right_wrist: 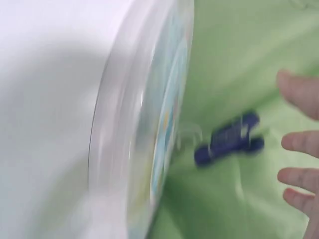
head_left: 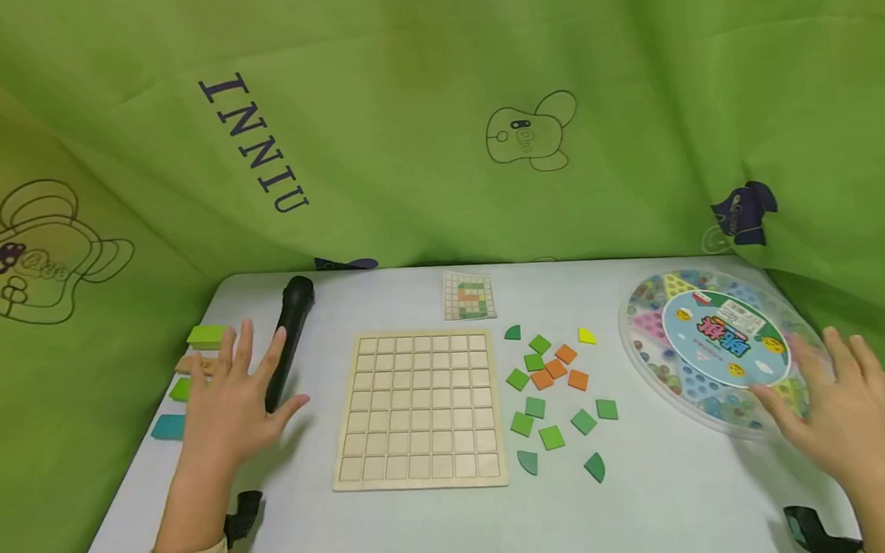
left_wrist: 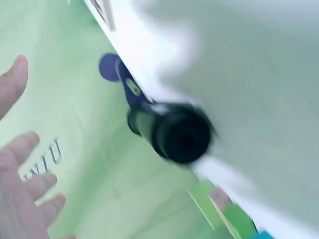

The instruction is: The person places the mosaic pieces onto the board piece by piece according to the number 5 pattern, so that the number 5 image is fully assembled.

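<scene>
Covering the wall, green cloth [head_left: 434, 118] backs a white table [head_left: 649, 499]; both hands hover, fingers spread.

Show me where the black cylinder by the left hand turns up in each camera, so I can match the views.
Head: the black cylinder lies left of the wooden grid board, beside the open left hand.
Left wrist: seen end-on mid-frame, blurred, at the table edge.
Right wrist: not in it; only the round marble game box and fingers.
Shared landmark: the green printed cloth.
</scene>
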### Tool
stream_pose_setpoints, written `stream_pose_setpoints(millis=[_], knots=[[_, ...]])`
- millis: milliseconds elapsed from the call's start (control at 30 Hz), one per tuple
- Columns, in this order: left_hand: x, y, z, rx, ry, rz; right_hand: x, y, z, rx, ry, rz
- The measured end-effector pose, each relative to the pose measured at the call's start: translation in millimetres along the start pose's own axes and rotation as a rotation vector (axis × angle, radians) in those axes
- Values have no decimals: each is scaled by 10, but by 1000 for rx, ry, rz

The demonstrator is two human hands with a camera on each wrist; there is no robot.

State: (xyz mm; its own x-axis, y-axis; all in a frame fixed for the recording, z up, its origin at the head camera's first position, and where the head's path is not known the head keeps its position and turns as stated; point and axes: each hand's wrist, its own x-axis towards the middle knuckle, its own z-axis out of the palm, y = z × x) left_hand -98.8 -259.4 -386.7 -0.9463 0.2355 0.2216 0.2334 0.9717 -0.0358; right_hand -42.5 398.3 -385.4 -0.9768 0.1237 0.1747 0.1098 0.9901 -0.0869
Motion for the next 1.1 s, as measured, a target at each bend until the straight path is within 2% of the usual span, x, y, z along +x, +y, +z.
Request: stream_pose_setpoints(millis=[100, 200, 267, 333, 433, 500, 567, 633, 700, 767, 900, 1033, 1100], knots=[[68, 104, 42, -35, 3, 82, 139, -282, 78, 87, 103, -141], [153, 248, 100, -107, -36, 152, 325, -647, 212, 213, 190, -322], [216, 366, 137, -207, -89, 181, 473, -938, 304, 296, 168, -406], [274, 478, 173, -340, -166, 196, 641, -1234, 413, 394, 78, -448], [311, 593, 261, -546, -301, 191, 884, -1677, 598, 534, -122, -455], [291, 623, 345, -645, -382, 179, 1021, -1919, 740, 610, -270, -441], [250, 624, 440, -716, -447, 161, 1124, -2106, 871, 649, -387, -419], [214, 613, 535, -765, -487, 156, 1202, -2225, 968, 637, -457, -409], [196, 600, 613, -788, -512, 168, 1253, -2293, 1021, 588, -481, -404], [199, 588, 666, -783, -530, 190, 1288, -2328, 1042, 519, -469, -421], [251, 570, 692, -749, -501, 225, 1308, -2385, 964, 431, -415, -419], [296, 549, 669, -748, -456, 240, 1241, -2577, 835, 543, -373, -391], [303, 537, 664, -755, -450, 246, 1174, -2748, 795, 635, -388, -397]])
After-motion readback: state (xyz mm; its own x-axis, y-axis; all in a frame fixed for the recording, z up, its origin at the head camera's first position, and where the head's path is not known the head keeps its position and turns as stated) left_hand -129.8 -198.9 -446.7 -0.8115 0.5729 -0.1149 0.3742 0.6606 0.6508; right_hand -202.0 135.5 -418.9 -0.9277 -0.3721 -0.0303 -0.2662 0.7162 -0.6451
